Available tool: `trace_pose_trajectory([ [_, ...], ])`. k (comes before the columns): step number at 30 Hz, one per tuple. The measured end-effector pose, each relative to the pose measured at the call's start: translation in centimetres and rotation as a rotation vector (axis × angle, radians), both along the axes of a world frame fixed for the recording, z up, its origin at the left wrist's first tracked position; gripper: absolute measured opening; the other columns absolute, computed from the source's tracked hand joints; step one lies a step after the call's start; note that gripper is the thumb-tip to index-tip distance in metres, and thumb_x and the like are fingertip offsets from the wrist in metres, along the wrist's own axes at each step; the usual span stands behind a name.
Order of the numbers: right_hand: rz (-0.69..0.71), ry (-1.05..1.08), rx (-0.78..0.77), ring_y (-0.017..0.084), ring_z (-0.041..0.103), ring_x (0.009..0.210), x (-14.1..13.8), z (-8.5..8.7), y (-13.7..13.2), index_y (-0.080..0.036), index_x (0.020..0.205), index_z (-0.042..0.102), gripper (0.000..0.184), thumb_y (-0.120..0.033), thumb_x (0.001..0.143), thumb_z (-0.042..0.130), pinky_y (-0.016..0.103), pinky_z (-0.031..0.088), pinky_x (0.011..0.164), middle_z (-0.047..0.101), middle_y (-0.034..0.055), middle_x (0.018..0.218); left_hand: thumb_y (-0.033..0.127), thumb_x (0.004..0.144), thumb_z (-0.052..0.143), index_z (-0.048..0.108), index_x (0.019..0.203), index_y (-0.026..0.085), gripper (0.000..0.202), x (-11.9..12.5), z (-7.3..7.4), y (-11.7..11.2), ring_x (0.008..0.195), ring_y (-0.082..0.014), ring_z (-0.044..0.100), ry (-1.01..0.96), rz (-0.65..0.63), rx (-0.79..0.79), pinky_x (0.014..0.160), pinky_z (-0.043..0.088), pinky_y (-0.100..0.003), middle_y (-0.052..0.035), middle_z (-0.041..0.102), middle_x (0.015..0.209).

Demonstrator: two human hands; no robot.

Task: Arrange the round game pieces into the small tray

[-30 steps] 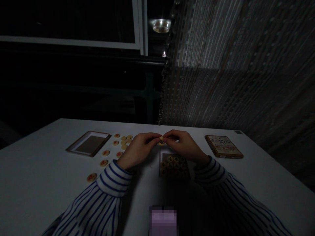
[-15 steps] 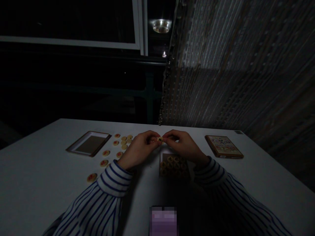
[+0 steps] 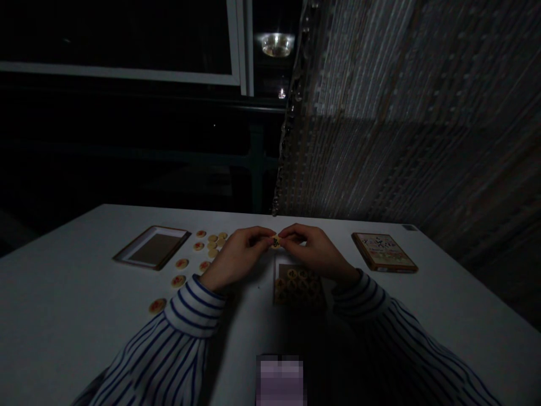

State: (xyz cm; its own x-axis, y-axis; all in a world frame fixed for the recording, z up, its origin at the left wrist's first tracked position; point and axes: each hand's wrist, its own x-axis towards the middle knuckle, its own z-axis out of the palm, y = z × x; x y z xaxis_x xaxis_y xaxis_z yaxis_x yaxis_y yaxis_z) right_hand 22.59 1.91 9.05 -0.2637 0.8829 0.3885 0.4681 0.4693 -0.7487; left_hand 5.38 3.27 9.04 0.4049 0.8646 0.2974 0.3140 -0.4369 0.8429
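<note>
Between my two hands, one round Chinese chess piece [image 3: 276, 242] with a dark character is held up at the fingertips. My left hand [image 3: 242, 250] pinches its left side, and my right hand [image 3: 315, 248] pinches the right side. Just below my right hand lies an open box [image 3: 276, 269] with rows of dark-marked chess pieces [image 3: 292, 274] inside; my right wrist and shadow hide part of it. Beside my left hand, loose red-marked pieces [image 3: 181, 264] and several plain-side-up pieces [image 3: 212, 246] lie on the table, some behind the hand.
On the white table [image 3: 84, 304], an open box tray [image 3: 152, 248] lies at the left. A printed box lid [image 3: 384, 251] rests at the right. Behind the table hang a string curtain [image 3: 359, 141] and a dark window [image 3: 118, 39]. A blurred purple patch [image 3: 279, 383] is at the near edge.
The chess piece has turned a little between my fingers, so its dark character faces me more fully. Both hands stay in nearly the same place.
</note>
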Motion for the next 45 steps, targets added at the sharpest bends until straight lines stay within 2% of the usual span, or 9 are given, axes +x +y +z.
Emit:
trace_pose_trajectory([
  [9, 0.018, -0.048, 0.038, 0.013, 0.060, 0.077, -0.1, 0.1, -0.2, -0.018, 0.096, 0.058, 0.022, -0.025, 0.077, 0.050, 0.026, 0.045, 0.072, 0.065, 0.0023, 0.082, 0.032, 0.076, 0.048, 0.061, 0.085, 0.014, 0.024, 0.0, 0.2, -0.1, 0.077, -0.0150, 0.058, -0.026, 0.068, -0.053, 0.071, 0.044, -0.028, -0.0048, 0.065, 0.081],
  [13, 0.010, -0.175, 0.150, 0.013, 0.058, 0.078, -0.2, 0.3, -0.5, -0.019, 0.099, 0.057, 0.025, -0.024, 0.076, 0.051, 0.026, 0.043, 0.073, 0.064, 0.0019, 0.086, 0.031, 0.076, 0.047, 0.061, 0.086, 0.013, 0.025, 0.0, 0.3, -0.1, 0.076, -0.0152, 0.058, -0.019, 0.096, -0.048, 0.071, 0.045, -0.028, -0.0052, 0.065, 0.081],
  [18, -0.046, -0.433, 0.346, 0.016, 0.054, 0.084, -0.2, 0.3, -0.5, -0.018, 0.100, 0.058, 0.026, -0.028, 0.076, 0.053, 0.030, 0.037, 0.077, 0.063, 0.0047, 0.092, 0.032, 0.076, 0.048, 0.062, 0.085, 0.014, 0.024, 0.1, 0.1, -0.2, 0.075, -0.0147, 0.058, -0.003, 0.105, -0.022, 0.070, 0.044, -0.027, -0.0044, 0.065, 0.080],
  [22, -0.049, -0.548, 0.408, 0.019, 0.050, 0.091, -0.1, 0.1, -0.3, -0.017, 0.101, 0.056, 0.027, -0.030, 0.078, 0.051, 0.032, 0.034, 0.080, 0.061, 0.0063, 0.096, 0.032, 0.076, 0.048, 0.062, 0.085, 0.015, 0.024, 0.1, 0.0, -0.1, 0.074, -0.0144, 0.058, 0.007, 0.100, -0.003, 0.070, 0.043, -0.027, -0.0037, 0.065, 0.079],
  [27, -0.022, -0.580, 0.452, 0.019, 0.049, 0.091, 0.1, 0.1, -0.3, -0.016, 0.100, 0.056, 0.026, -0.031, 0.080, 0.049, 0.033, 0.032, 0.080, 0.060, 0.0075, 0.094, 0.032, 0.076, 0.048, 0.063, 0.083, 0.015, 0.023, 0.2, 0.1, -0.2, 0.075, -0.0152, 0.059, 0.032, 0.106, 0.002, 0.070, 0.044, -0.027, -0.0033, 0.066, 0.079],
  [33, -0.031, -0.610, 0.447, 0.019, 0.050, 0.091, 0.4, 0.0, -0.2, -0.015, 0.099, 0.056, 0.025, -0.029, 0.080, 0.049, 0.033, 0.032, 0.080, 0.060, 0.0076, 0.094, 0.032, 0.079, 0.043, 0.062, 0.094, 0.017, 0.028, 0.1, -0.3, 0.1, 0.083, -0.0161, 0.059, 0.095, 0.080, 0.020, 0.077, 0.043, -0.027, -0.0041, 0.066, 0.090],
  [38, -0.055, -0.654, 0.380, 0.019, 0.050, 0.093, 0.9, -0.4, 0.3, -0.015, 0.102, 0.056, 0.029, -0.031, 0.079, 0.050, 0.033, 0.032, 0.081, 0.060, 0.0089, 0.096, 0.031, 0.079, 0.041, 0.059, 0.101, 0.017, 0.032, 0.0, -1.3, 0.3, 0.096, -0.0193, 0.056, 0.292, 0.090, 0.082, 0.086, 0.039, -0.030, -0.0071, 0.063, 0.103],
  [45, -0.035, -0.785, 0.273, 0.019, 0.051, 0.093, 1.5, -1.2, 1.0, -0.018, 0.103, 0.058, 0.029, -0.032, 0.079, 0.048, 0.031, 0.032, 0.080, 0.062, 0.0068, 0.096, 0.031, 0.080, 0.037, 0.057, 0.107, 0.015, 0.037, 0.2, -2.3, 0.2, 0.100, -0.0218, 0.054, 0.488, 0.045, 0.091, 0.086, 0.038, -0.033, -0.0108, 0.061, 0.106],
])
